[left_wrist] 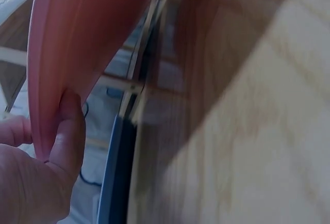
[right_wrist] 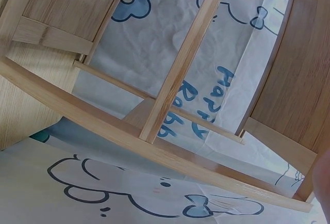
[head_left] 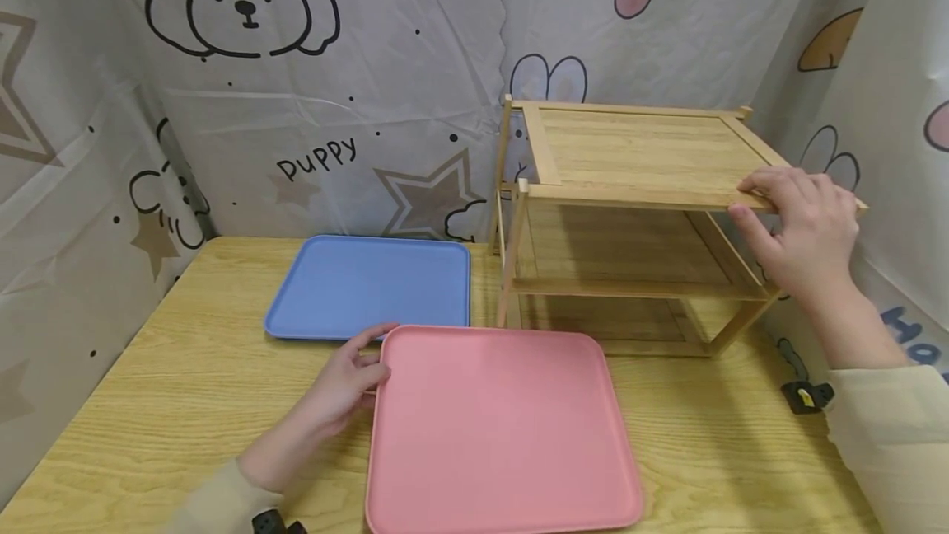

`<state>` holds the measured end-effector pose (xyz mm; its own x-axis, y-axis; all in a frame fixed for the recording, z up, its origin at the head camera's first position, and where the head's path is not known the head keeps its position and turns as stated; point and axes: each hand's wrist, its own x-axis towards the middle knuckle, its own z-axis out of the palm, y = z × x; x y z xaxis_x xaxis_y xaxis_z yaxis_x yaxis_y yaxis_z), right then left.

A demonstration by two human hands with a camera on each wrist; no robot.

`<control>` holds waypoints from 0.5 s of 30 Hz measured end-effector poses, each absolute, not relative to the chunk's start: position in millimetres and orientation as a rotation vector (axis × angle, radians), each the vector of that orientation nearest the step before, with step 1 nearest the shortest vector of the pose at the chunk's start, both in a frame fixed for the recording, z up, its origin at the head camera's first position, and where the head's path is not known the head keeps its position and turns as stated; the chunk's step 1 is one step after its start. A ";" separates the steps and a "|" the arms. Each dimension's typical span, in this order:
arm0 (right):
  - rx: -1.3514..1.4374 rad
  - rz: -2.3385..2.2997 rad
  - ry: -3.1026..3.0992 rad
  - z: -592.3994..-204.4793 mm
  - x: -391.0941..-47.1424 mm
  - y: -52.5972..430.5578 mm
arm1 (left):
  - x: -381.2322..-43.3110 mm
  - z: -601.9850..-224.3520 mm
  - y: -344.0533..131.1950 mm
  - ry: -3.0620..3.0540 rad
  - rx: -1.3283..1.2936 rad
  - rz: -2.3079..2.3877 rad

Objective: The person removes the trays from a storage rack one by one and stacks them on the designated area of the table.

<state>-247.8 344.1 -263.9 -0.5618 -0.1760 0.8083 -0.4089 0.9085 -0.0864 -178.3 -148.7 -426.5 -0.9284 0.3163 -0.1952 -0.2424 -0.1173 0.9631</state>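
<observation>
A pink tray (head_left: 504, 427), rectangular with rounded corners and a low rim, is at the front middle of the head view. My left hand (head_left: 337, 390) pinches its left edge near the far corner. The left wrist view shows the thumb (left_wrist: 71, 131) on one face of the tray (left_wrist: 87, 22), which is raised at a slant from the tabletop. A three-tier wooden shelf rack (head_left: 638, 147) stands at the back right. On its top tier's front right corner, my right hand (head_left: 808, 229) grips the edge, fingers above and thumb at the front. Only a sliver of that hand shows in the right wrist view.
Behind the pink tray, a blue tray (head_left: 378, 287) lies flat on the wood-grain table (head_left: 200, 386), left of the rack. Printed cloth (head_left: 415, 39) hangs at the back and both sides, close behind the rack. The rack's side rails (right_wrist: 185, 64) are open.
</observation>
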 end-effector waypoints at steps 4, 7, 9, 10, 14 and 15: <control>0.420 0.325 -2.174 -264.3 -248.4 344.3 | -182.1 -421.3 -161.2 1.881 0.081 2.035; 0.423 0.324 -2.174 -264.4 -248.4 344.2 | -184.3 -418.1 -170.9 1.924 0.077 2.005; 0.422 0.327 -2.169 -264.4 -248.1 344.0 | -185.3 -416.8 -177.8 1.956 0.081 1.988; 0.423 0.326 -2.167 -264.3 -248.1 343.9 | -185.7 -416.1 -181.6 1.972 0.091 1.980; 0.420 0.326 -2.158 -264.4 -247.7 343.6 | -187.1 -414.2 -198.1 2.023 0.122 1.958; 0.420 0.326 -2.159 -264.5 -247.5 343.7 | -187.4 -413.7 -202.5 2.030 0.128 1.954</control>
